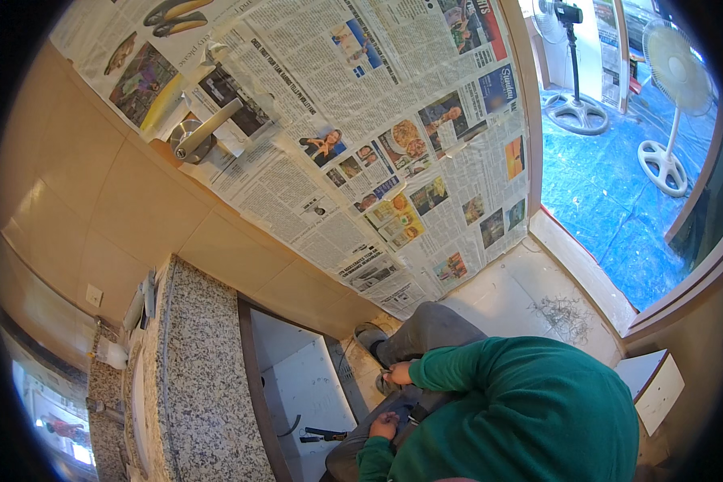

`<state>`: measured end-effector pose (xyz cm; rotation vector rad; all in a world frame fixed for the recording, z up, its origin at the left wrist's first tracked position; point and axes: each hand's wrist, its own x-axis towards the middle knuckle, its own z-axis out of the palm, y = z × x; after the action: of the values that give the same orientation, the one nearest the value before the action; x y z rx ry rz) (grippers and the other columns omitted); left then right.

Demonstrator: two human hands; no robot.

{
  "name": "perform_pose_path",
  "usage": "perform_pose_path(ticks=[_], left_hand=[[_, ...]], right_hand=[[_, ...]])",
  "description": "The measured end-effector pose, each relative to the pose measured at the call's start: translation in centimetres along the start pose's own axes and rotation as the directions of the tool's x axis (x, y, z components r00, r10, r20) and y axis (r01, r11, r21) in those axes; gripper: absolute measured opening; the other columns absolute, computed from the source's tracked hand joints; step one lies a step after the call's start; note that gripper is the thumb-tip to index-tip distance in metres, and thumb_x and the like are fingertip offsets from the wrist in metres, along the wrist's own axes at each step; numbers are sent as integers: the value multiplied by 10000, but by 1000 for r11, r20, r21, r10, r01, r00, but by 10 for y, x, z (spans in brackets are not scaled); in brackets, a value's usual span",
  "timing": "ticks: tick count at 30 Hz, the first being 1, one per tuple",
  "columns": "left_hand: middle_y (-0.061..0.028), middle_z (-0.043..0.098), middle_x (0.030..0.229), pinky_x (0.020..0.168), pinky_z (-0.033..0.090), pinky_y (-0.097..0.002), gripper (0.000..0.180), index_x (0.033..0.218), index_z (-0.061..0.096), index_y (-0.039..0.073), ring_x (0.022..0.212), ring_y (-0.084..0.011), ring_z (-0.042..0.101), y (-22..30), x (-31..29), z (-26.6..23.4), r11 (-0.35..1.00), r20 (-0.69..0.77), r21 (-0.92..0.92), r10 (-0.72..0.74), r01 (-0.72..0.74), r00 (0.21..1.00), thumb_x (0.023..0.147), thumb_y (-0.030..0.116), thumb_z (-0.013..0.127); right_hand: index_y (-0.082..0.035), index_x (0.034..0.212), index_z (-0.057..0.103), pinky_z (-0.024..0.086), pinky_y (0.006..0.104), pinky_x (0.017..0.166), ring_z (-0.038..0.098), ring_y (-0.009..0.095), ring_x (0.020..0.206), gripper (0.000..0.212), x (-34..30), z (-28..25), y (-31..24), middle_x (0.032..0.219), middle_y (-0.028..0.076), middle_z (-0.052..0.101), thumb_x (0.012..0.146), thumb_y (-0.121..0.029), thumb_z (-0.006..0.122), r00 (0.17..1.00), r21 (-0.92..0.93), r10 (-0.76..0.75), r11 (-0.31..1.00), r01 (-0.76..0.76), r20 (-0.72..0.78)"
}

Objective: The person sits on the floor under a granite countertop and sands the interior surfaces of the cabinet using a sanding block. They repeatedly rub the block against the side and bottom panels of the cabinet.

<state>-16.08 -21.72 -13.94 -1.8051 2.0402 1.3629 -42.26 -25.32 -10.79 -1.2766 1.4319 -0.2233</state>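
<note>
I am low down beside an open white cabinet (pixel 297 369), in green sleeves and grey trousers. My right hand (pixel 398 373) is closed in front of my shins, its fingertips pinched on something too small to make out. Nearer to me, my left hand (pixel 384 426) is curled by my left leg, and whatever it holds is hidden. A small dark object (pixel 418 414) shows between my forearms; its kind is unclear. Just left of my left leg, a black-handled tool (pixel 323 435) lies in the cabinet, near a curved dark strip (pixel 292 425).
A speckled granite counter (pixel 205 377) tops the cabinet. Ahead stands a newspaper-covered door (pixel 361 153) with a lever handle (pixel 205 132). A tangle of thin strands (pixel 562 317) and a white panel (pixel 655 390) are at right. Beyond the doorway, two fans (pixel 675 72) stand on blue sheeting (pixel 594 193).
</note>
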Motion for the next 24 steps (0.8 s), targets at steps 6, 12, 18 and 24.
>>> perform_pose_path(ticks=[6, 12, 18, 24], left_hand=[[-172, 708, 1087, 892, 508, -400, 420, 1177, 666, 36, 1013, -309, 673, 1, 0, 0, 1000, 3, 27, 1, -2, 1000, 887, 341, 666], [-180, 704, 1098, 902, 506, -401, 427, 1187, 663, 40, 1029, -315, 669, 9, -5, -3, 998, 6, 64, -10, 10, 1000, 887, 344, 673], [-177, 707, 1089, 891, 510, -401, 418, 1190, 662, 37, 1006, -310, 676, 7, -6, -2, 1000, 1, 5, 22, -22, 1000, 890, 327, 672], [-178, 707, 1082, 887, 511, -404, 418, 1194, 659, 33, 997, -311, 677, -3, 3, 0, 999, 16, -5, 45, -45, 999, 892, 322, 665]], right_hand=[[29, 1462, 383, 378, 468, 1079, 504, 385, 1288, 746, -15, -4, -6, 1396, 248, 518, 1002, -558, 370, 999, -16, -17, 1000, 17, -29], [14, 1432, 421, 397, 483, 1066, 521, 419, 1246, 654, 24, 8, 15, 1389, 292, 495, 1039, -497, 306, 997, -99, -73, 992, 72, 1], [15, 1392, 450, 390, 503, 1077, 498, 466, 1243, 577, 62, 21, 31, 1395, 346, 443, 1076, -409, 219, 981, -260, -188, 946, 191, 39], [71, 1437, 376, 378, 495, 1069, 489, 437, 1261, 711, 9, 5, 9, 1411, 305, 460, 1044, -514, 282, 998, -48, -64, 997, 63, -7]])
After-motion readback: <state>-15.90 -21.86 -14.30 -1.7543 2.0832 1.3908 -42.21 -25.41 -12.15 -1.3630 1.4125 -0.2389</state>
